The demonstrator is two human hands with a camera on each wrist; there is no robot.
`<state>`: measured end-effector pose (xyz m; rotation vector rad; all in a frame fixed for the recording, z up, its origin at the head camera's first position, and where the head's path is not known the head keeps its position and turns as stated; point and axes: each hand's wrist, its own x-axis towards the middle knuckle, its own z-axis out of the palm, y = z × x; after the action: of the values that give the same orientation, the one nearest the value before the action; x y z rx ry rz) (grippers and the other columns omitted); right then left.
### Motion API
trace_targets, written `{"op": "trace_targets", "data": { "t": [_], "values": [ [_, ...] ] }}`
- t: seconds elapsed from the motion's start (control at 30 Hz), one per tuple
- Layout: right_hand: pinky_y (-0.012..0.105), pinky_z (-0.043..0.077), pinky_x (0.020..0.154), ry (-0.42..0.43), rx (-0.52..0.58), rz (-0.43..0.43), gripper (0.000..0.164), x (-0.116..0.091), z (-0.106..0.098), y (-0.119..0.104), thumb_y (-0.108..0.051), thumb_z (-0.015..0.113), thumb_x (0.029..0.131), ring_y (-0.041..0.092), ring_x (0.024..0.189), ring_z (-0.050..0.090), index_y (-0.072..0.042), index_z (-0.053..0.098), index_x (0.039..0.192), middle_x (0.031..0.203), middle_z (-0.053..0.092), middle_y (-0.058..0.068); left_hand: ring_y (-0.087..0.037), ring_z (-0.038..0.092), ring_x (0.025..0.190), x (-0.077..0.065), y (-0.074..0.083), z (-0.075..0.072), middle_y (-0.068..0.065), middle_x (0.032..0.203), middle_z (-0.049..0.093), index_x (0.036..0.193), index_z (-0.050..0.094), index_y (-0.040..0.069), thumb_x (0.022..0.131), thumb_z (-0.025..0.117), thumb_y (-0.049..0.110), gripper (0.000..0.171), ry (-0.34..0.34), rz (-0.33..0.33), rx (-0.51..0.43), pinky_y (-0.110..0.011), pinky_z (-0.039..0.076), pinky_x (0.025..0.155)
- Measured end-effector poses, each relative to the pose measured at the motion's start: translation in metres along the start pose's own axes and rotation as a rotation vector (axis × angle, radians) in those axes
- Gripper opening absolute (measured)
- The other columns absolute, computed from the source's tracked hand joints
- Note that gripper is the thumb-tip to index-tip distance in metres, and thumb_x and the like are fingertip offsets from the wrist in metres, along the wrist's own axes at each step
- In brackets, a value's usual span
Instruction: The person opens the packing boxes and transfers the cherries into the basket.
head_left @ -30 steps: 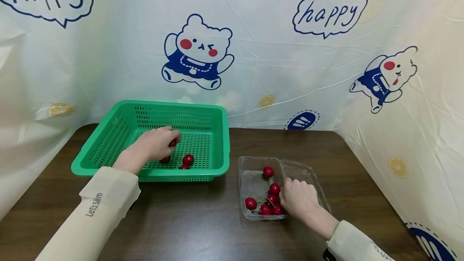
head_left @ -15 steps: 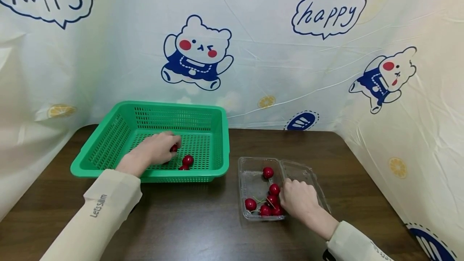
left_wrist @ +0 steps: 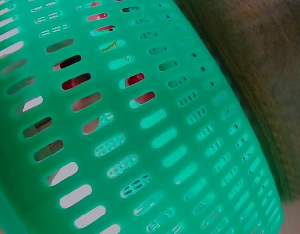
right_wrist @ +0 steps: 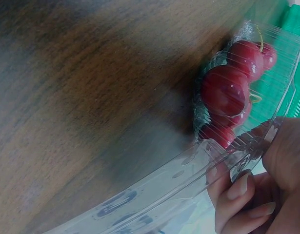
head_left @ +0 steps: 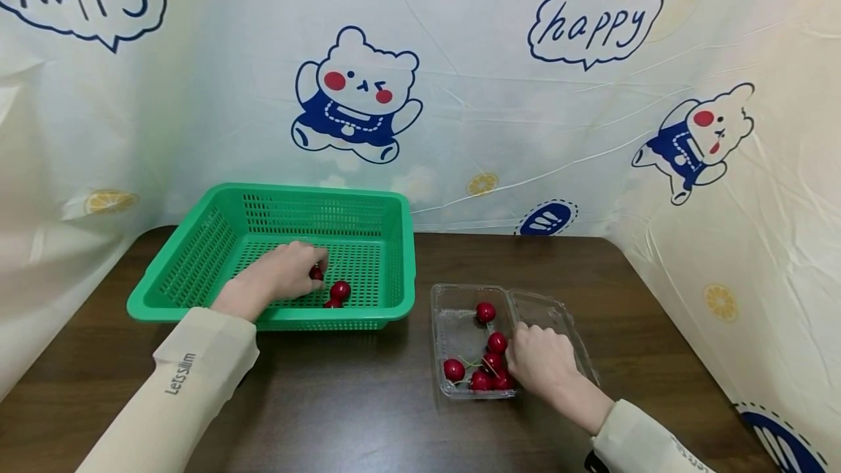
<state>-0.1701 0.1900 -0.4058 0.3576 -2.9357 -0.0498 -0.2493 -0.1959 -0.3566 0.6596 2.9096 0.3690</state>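
Inside the green basket (head_left: pixel 388 268), my left hand (head_left: pixel 279 272) pinches a dark red cherry (head_left: pixel 317 273) between thumb and fingers. Two more cherries (head_left: pixel 340 290) lie just to its right on the basket floor. From the left wrist, the slotted basket wall (left_wrist: pixel 154 134) fills most of the view, with bits of red showing through the slots. My right hand (head_left: pixel 542 360) grips the hinged edge of a clear plastic box (head_left: pixel 453 312), its fingers (right_wrist: pixel 237 190) curled there. Several cherries (right_wrist: pixel 225 90) with thin stems lie in that box, mostly along its near right side.
The box's clear lid (head_left: pixel 548 312) lies folded out to the right, partly behind my right hand. Brown wooden table (head_left: pixel 342 400) runs under both containers. A printed curtain (head_left: pixel 473 93) hangs right behind the table and along its sides.
My left hand has shifted slightly nearer and right within the basket, and the cherry in its fingers moved with it. My right hand and the plastic box stay in place.
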Motion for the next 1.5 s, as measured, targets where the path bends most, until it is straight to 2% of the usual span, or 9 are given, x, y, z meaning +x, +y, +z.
{"op": "trace_targets", "data": {
  "t": [0.37, 0.57, 0.67, 0.9, 1.33, 1.5],
  "values": [
    [0.033, 0.037, 0.030, -0.009, 0.007, 0.010, 0.031, 0.001, 0.000, 0.000, -0.017, 0.062, 0.085, 0.016, 0.040, 0.041, -0.007, 0.049, 0.059, 0.046, 0.044, 0.004, -0.017, 0.048, 0.063, -0.002, 0.001, 0.000, -0.006, 0.076, 0.055, 0.084, 0.057, 0.007, 0.084, 0.073, 0.016, 0.018, 0.011, 0.013, -0.002, -0.031, 0.040, 0.057],
    [0.037, 0.039, 0.031, -0.009, 0.006, 0.012, 0.030, 0.000, 0.000, 0.000, -0.017, 0.061, 0.085, 0.018, 0.040, 0.045, -0.007, 0.050, 0.059, 0.048, 0.047, 0.006, -0.018, 0.049, 0.065, -0.002, 0.001, 0.000, -0.006, 0.078, 0.056, 0.095, 0.061, 0.003, 0.085, 0.071, 0.014, 0.018, 0.010, 0.006, 0.018, -0.031, 0.041, 0.057],
    [0.035, 0.038, 0.031, -0.013, 0.006, 0.014, 0.030, 0.000, -0.001, 0.001, -0.018, 0.061, 0.085, 0.017, 0.040, 0.044, -0.007, 0.050, 0.059, 0.047, 0.046, 0.005, -0.018, 0.050, 0.066, -0.001, 0.001, 0.000, -0.008, 0.083, 0.060, 0.101, 0.063, 0.002, 0.086, 0.070, 0.014, 0.021, 0.007, -0.002, 0.032, -0.033, 0.043, 0.058],
    [0.035, 0.037, 0.031, -0.013, 0.009, 0.010, 0.030, 0.000, 0.000, 0.000, -0.017, 0.060, 0.085, 0.017, 0.040, 0.043, -0.007, 0.049, 0.059, 0.047, 0.045, 0.004, -0.023, 0.058, 0.077, -0.001, 0.001, -0.002, -0.019, 0.109, 0.065, 0.111, 0.062, 0.002, 0.087, 0.069, 0.014, 0.028, -0.022, -0.019, 0.044, -0.043, 0.052, 0.068],
    [0.035, 0.038, 0.031, -0.010, 0.008, 0.008, 0.030, 0.000, 0.000, 0.000, -0.017, 0.061, 0.085, 0.017, 0.040, 0.043, -0.007, 0.050, 0.059, 0.047, 0.046, 0.005, -0.025, 0.059, 0.078, -0.002, 0.000, -0.007, -0.020, 0.112, 0.065, 0.113, 0.061, 0.001, 0.088, 0.067, 0.013, 0.029, -0.041, -0.033, 0.051, -0.044, 0.053, 0.070],
    [0.035, 0.038, 0.031, -0.003, 0.005, 0.005, 0.030, 0.000, 0.001, 0.000, -0.017, 0.061, 0.085, 0.017, 0.040, 0.043, -0.007, 0.050, 0.059, 0.047, 0.046, 0.005, -0.027, 0.061, 0.081, -0.003, 0.001, -0.010, -0.021, 0.113, 0.066, 0.112, 0.062, 0.002, 0.088, 0.067, 0.014, 0.027, -0.004, -0.039, 0.052, -0.046, 0.054, 0.071]
  ]
}}
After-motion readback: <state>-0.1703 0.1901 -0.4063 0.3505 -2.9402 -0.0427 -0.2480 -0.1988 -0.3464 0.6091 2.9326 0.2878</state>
